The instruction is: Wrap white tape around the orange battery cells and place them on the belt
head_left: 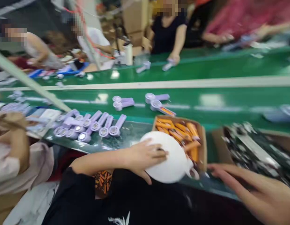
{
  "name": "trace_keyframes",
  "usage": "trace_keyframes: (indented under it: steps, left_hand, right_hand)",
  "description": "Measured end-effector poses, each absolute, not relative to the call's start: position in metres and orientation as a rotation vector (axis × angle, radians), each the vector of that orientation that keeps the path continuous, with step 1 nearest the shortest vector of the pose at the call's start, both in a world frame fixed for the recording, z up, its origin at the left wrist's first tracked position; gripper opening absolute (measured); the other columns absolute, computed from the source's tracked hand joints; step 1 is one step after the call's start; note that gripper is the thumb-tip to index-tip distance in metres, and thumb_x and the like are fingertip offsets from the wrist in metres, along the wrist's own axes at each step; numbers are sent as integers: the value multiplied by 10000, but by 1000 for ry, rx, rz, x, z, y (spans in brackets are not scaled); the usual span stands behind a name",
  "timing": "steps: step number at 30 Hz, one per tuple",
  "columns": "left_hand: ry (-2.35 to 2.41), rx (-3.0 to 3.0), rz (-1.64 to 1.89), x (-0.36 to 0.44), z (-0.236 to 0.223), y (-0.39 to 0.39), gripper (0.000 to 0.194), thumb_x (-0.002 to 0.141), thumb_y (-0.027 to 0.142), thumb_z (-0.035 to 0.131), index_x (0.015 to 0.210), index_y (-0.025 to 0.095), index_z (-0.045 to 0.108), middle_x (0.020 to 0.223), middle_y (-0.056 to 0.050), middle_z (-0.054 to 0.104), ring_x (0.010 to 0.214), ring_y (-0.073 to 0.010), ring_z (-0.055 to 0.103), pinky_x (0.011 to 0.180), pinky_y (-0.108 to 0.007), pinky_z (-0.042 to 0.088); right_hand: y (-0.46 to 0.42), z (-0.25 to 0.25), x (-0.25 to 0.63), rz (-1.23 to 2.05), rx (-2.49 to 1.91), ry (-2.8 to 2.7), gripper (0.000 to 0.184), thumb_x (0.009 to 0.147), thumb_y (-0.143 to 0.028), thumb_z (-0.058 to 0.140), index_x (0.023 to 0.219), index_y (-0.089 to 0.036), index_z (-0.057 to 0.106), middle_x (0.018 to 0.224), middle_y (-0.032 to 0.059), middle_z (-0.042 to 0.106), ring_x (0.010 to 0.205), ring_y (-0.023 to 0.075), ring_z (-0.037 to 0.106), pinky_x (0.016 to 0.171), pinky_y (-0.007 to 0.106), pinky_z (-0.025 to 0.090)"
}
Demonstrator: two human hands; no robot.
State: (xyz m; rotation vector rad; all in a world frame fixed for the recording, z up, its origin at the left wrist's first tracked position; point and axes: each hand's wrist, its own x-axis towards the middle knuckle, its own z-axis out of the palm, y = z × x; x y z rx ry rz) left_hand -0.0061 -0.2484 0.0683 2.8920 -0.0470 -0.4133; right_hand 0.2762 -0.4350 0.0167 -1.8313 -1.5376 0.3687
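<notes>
Bowl (169, 159) sits at the desk (126, 137) edge by our box of orange sticks (179, 131), left hand (145, 157) flat on top steadying it, right hand (254, 190) empty, its grip loose, near the box.

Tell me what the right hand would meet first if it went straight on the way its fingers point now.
The right hand points left, fingers spread. First in that line is probably the handle of the white jug, which the left hand rests on. Blur makes depth uncertain.
</notes>
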Motion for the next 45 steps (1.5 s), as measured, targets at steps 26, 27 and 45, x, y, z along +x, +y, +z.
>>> trace_keyframes:
  steps: [26, 27, 45]
  left_hand:
    - [1248, 2766, 762, -143, 12, -275, 951, 867, 704, 644, 1565, 127, 356, 1456, -196, 434, 1474, -350, 315, 1251, -531, 331]
    - [1226, 2737, 797, -141, 12, -277, 936, 872, 695, 642, 1562, 136, 349, 1453, -192, 430, 1485, -342, 318, 1261, -527, 326]
    - [971, 2978, 702, -111, 14, -306, 716, 827, 338, 770, 1462, 138, 508, 1362, -143, 551, 1431, -341, 339, 1243, -498, 360]
  right_hand:
    - [-424, 35, 202, 1552, -1270, -2079, 390, 1015, -395, 670, 1347, -195, 714, 879, 16, 768, 737, 157, 705, 684, 247, 488]
    - [-410, 35, 206, 1345, -1452, -2078, 337, 1033, -355, 637, 1302, -173, 728, 967, 52, 775, 834, 181, 720, 764, 265, 511]
    - [-376, 27, 217, 1202, -1236, -1066, 759, 829, -546, 840, 1447, -150, 647, 1217, 144, 748, 1054, 264, 737, 1012, 459, 602]
